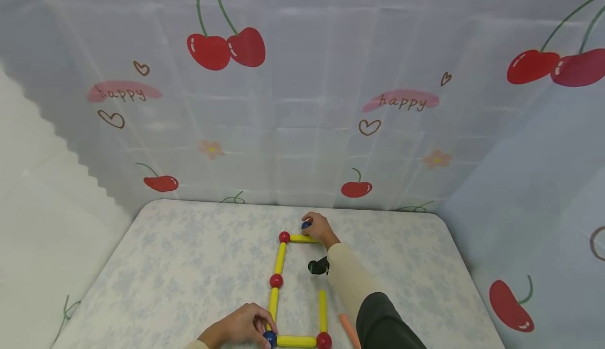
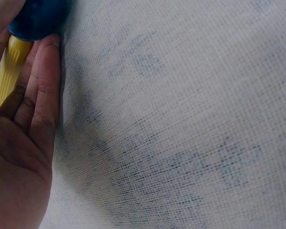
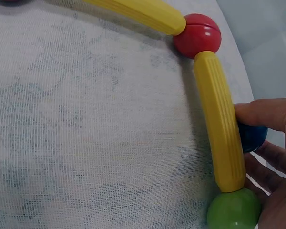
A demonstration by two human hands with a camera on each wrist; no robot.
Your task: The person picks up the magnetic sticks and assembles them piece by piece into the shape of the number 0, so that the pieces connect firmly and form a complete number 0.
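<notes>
At the near left corner of a frame of yellow rods and balls, my left hand (image 1: 244, 324) holds a blue ball (image 1: 270, 338) between thumb and fingers. A yellow rod (image 2: 13, 67) meets that ball. At the far end, my right hand (image 1: 320, 229) grips another blue ball (image 1: 306, 225) beside the far yellow rod (image 3: 220, 119). This rod runs between a red ball (image 3: 197, 36) and a green ball (image 3: 234, 210), which the hand hides in the head view. Along the left side, two yellow rods (image 1: 280, 258) join at a red ball (image 1: 276, 280).
A near yellow rod (image 1: 296, 341) leads to a red ball (image 1: 324, 340), from which a yellow rod (image 1: 323, 309) points away from me. An orange rod (image 1: 348, 330) lies by my right sleeve. The black wrist camera (image 1: 319, 266) shows beside that sleeve. Curtains (image 1: 302, 170) stand behind the table.
</notes>
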